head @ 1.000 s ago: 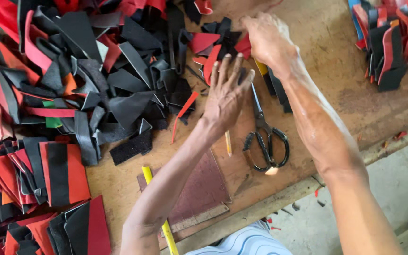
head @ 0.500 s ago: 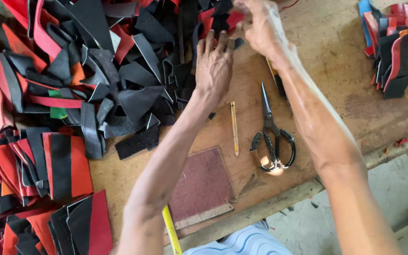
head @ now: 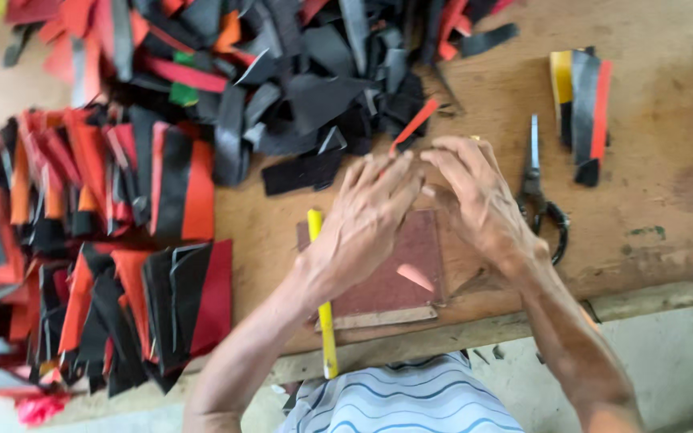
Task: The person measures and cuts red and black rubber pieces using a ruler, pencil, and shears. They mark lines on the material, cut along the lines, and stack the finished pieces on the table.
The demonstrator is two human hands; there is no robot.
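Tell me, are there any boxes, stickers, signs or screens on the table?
None show. The wooden table holds only red and black scraps, scissors, a yellow stick and a dark red pad under the left hand and right hand.

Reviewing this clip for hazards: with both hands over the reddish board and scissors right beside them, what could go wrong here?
1. The scissors lie close beside the right hand; a sideways sweep might catch the blades.
2. The yellow ruler overhangs the workbench edge under the left hand and forearm; a nudge could tip it off.
3. The scrap pile crowds the reddish board, so pieces may snag.
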